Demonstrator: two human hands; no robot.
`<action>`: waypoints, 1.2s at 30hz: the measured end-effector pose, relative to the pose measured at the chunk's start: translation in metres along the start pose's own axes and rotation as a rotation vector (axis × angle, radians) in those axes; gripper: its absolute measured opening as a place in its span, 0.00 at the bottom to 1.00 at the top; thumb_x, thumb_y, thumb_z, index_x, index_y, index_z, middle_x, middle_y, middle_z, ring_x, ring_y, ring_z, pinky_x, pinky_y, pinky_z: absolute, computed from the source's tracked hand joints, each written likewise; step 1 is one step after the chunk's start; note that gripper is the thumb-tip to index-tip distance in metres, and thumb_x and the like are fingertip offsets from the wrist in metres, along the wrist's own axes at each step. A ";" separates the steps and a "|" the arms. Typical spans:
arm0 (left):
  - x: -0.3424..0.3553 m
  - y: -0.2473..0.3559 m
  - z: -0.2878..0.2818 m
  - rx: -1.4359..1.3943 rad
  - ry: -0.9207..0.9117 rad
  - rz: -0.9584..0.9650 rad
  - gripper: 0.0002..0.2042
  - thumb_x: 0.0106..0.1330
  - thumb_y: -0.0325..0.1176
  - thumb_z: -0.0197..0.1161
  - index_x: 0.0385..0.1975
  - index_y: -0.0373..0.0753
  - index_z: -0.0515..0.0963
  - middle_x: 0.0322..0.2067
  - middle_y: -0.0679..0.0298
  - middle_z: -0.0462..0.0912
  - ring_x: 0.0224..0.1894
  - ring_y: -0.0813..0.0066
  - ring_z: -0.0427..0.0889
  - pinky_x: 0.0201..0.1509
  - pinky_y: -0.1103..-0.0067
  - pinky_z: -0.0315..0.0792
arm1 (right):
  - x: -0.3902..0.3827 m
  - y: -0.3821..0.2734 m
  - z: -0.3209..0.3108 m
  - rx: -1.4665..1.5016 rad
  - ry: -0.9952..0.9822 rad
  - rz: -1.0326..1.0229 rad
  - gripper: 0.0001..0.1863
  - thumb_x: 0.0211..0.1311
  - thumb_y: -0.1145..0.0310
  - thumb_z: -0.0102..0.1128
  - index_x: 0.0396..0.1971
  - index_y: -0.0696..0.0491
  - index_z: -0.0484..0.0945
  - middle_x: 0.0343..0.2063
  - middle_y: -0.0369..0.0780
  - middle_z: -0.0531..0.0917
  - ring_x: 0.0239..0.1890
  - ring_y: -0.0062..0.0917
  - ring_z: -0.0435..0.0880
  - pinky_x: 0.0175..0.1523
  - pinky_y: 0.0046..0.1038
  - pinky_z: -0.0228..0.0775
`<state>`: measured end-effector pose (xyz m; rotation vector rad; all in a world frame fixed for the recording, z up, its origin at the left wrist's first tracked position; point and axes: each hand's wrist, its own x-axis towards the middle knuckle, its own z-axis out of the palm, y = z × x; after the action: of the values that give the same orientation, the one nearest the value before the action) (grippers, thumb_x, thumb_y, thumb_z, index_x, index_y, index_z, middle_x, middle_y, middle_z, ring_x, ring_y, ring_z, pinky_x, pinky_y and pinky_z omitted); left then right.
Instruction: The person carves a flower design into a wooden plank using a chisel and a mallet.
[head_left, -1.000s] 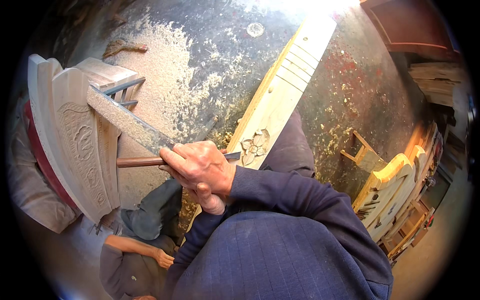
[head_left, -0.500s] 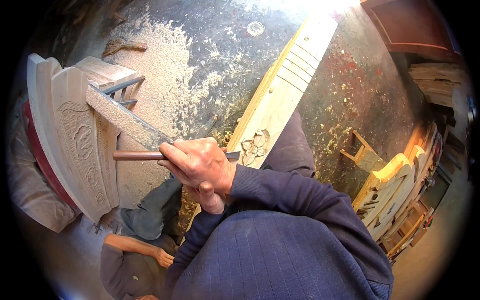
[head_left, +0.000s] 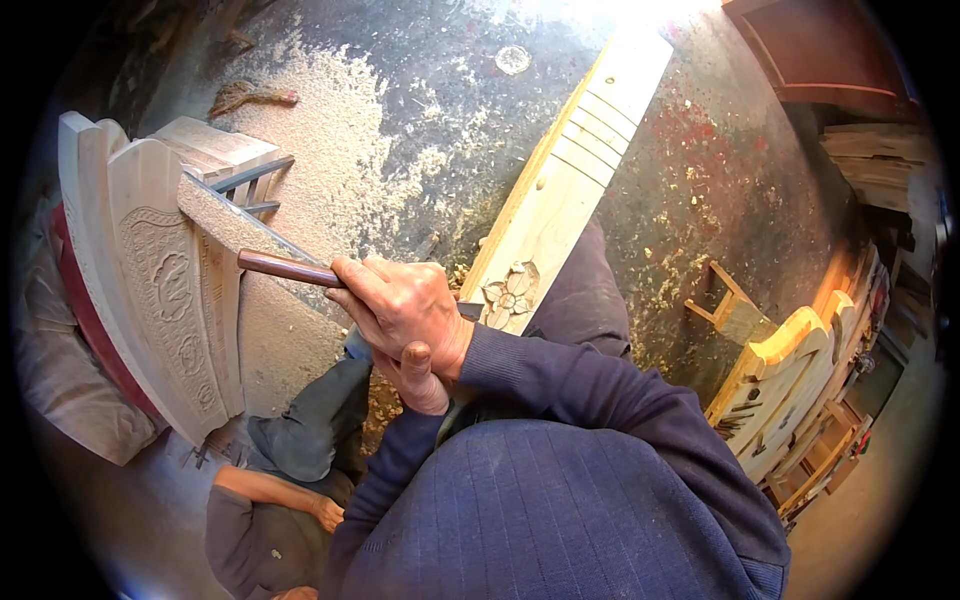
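Note:
My right hand [head_left: 405, 305] is closed around a chisel [head_left: 290, 267] with a brown wooden handle. The handle juts out to the left, and the metal blade shows at the right side of the hand, close to a carved flower [head_left: 510, 290]. That flower sits in relief on a long pale wooden board [head_left: 560, 190], which slants away to the far right. Tucked under the right hand is my left hand [head_left: 420, 382], its thumb pointing up near the right wrist. The left fingers are hidden, so whether they touch the chisel does not show.
At left stands a carved wooden panel [head_left: 165, 280] with a saw [head_left: 260, 228] near it. Sawdust [head_left: 320, 140] and a brush [head_left: 252, 97] lie on the floor. Another person's arm [head_left: 280, 497] is at lower left. A small wooden stool [head_left: 735, 305] and a tool-laden board [head_left: 770, 385] stand at right.
The chisel's handle end has swung upward in the picture, so the tool now slopes down toward the board. Both hands remain in nearly the same place.

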<state>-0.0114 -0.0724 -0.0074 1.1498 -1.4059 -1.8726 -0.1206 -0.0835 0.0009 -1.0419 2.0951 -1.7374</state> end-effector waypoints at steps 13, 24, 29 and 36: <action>0.005 -0.006 -0.014 0.048 -0.080 -0.112 0.56 0.60 0.68 0.77 0.74 0.25 0.66 0.63 0.55 0.79 0.63 0.68 0.79 0.67 0.70 0.73 | -0.001 0.007 0.001 -0.076 0.031 0.119 0.12 0.69 0.64 0.74 0.46 0.50 0.83 0.24 0.39 0.80 0.24 0.37 0.84 0.27 0.37 0.75; -0.048 0.013 -0.035 -0.205 0.161 0.073 0.50 0.69 0.72 0.62 0.71 0.27 0.67 0.64 0.49 0.77 0.65 0.62 0.78 0.71 0.66 0.70 | -0.034 -0.050 -0.043 0.006 -0.333 -0.399 0.29 0.65 0.52 0.59 0.52 0.64 0.82 0.30 0.41 0.80 0.23 0.24 0.80 0.28 0.25 0.72; -0.073 0.019 -0.053 -0.299 0.127 0.093 0.47 0.74 0.73 0.54 0.71 0.29 0.67 0.67 0.50 0.75 0.69 0.63 0.74 0.76 0.65 0.65 | -0.067 -0.034 -0.016 -0.018 -0.417 -0.457 0.18 0.61 0.60 0.66 0.44 0.58 0.81 0.26 0.34 0.76 0.26 0.23 0.83 0.29 0.26 0.74; -0.072 0.030 -0.050 -0.362 0.062 -0.102 0.48 0.72 0.65 0.66 0.80 0.39 0.54 0.69 0.60 0.70 0.75 0.65 0.68 0.80 0.62 0.62 | -0.050 -0.013 -0.009 0.017 -0.421 -0.499 0.14 0.63 0.62 0.66 0.42 0.55 0.78 0.25 0.33 0.73 0.25 0.25 0.83 0.28 0.30 0.74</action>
<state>0.0654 -0.0483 0.0390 1.1001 -0.9382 -2.0380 -0.0846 -0.0453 0.0020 -1.8578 1.6464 -1.5289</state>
